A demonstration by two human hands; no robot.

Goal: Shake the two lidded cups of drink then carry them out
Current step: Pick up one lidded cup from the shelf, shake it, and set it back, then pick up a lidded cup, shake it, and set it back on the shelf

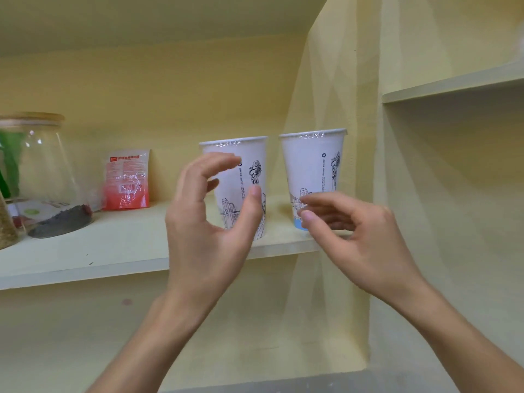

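Two white paper cups with black line drawings and clear film lids stand upright side by side on a pale yellow shelf. The left cup has my left hand curved in front of it, fingers and thumb apart, not closed on it. The right cup has a blue band at its base. My right hand is in front of its lower part, fingers loosely curled and apart; whether the fingertips touch the cup I cannot tell. Both hands hold nothing.
A glass jar with a wooden lid and dark grains stands at the shelf's left. A red and white packet leans on the back wall. A vertical panel closes the shelf on the right, with another shelf beyond.
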